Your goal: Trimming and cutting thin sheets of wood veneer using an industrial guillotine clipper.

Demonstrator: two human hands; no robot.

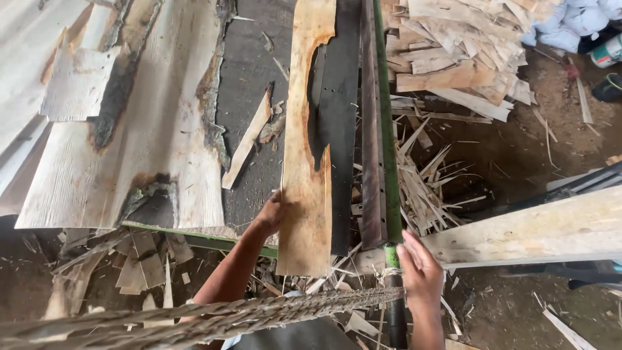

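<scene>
A long, thin veneer strip (306,175) with ragged holes lies lengthwise on a dark bench (249,78). The left hand (271,214) grips its near left edge, fingers clenched on the wood. The right hand (420,269), fingers loose and open, rests against a green lever blade (387,129). Wide veneer sheets (129,116) lie left; scraps (453,52) pile right.
</scene>
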